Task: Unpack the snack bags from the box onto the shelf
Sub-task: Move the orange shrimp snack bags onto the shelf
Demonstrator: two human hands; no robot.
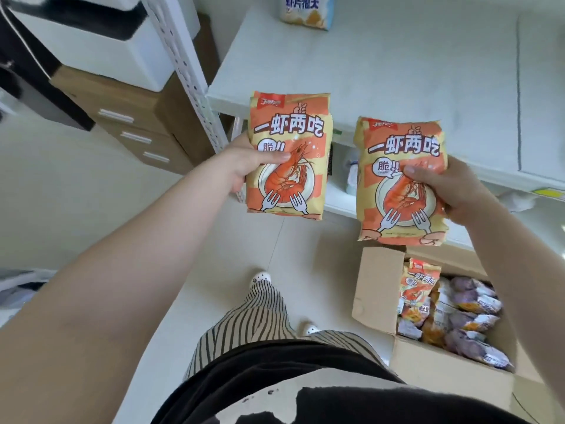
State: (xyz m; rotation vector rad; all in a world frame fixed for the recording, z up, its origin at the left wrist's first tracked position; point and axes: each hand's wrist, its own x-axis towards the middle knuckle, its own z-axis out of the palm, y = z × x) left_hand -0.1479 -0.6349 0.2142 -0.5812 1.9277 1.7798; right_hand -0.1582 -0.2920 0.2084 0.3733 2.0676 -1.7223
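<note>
I hold one shrimp bag in my left hand and another shrimp bag in my right hand; next I should set both on the shelf.

Left hand gripping one orange shrimp-snack bag, right hand gripping a second bag, both before the white shelf, open cardboard box of snack packets on floor below right
</note>
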